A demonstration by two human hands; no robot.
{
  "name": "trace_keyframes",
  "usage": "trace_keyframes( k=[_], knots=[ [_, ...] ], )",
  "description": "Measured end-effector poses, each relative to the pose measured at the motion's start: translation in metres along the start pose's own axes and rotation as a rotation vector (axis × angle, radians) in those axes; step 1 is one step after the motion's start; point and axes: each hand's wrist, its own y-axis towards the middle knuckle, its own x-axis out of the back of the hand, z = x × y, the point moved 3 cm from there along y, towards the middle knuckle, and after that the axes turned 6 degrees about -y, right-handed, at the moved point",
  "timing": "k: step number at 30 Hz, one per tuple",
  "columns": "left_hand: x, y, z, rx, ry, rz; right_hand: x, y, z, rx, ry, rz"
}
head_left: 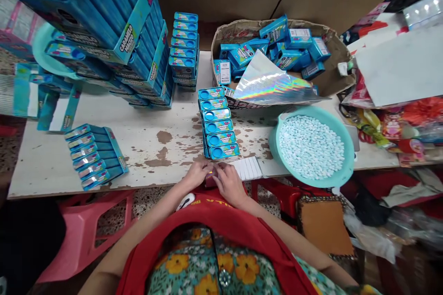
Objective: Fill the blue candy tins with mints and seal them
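Observation:
At the table's front edge, my left hand (198, 176) and my right hand (229, 183) meet with bent fingers. Between them is a small dark red piece (210, 180), mostly covered by the fingers, so its kind cannot be made out. Just beyond my fingertips stands a row of blue candy boxes (218, 126), each with a round hollow on its upper face. A sheet of white labels (247, 169) lies right beside my right hand.
A turquoise basin (349, 159) full of pale candies stands right. Behind it, a cardboard box (341, 84) holds jumbled blue boxes and a shiny sheet (273, 85). Tall stacks of blue cartons (138, 41) rise left. Another blue box row (95, 156) lies front left.

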Motion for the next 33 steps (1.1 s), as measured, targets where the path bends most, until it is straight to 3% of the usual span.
trace_keyframes(
  k=[7, 12, 16, 21, 25, 33],
  knots=[
    [-0.004, 0.004, 0.002, 0.061, -0.039, -0.038, 0.002, -0.016, -0.004, 0.154, -0.031, -0.035],
    [-0.004, 0.009, 0.002, 0.063, -0.052, -0.048, 0.012, -0.011, -0.009, 0.076, 0.092, -0.064],
    [-0.005, 0.01, 0.004, 0.019, -0.075, -0.029, 0.01, -0.002, -0.009, 0.004, 0.004, -0.068],
    [-0.006, 0.009, 0.01, 0.027, -0.165, -0.066, -0.001, -0.006, -0.003, 0.102, -0.087, -0.038],
    [-0.009, 0.01, 0.015, 0.042, -0.213, -0.104, 0.006, -0.01, -0.002, 0.163, -0.062, -0.093],
    [-0.004, -0.002, 0.004, -0.07, 0.016, -0.036, 0.029, -0.011, -0.004, -0.081, 0.336, -0.056]
  ],
)
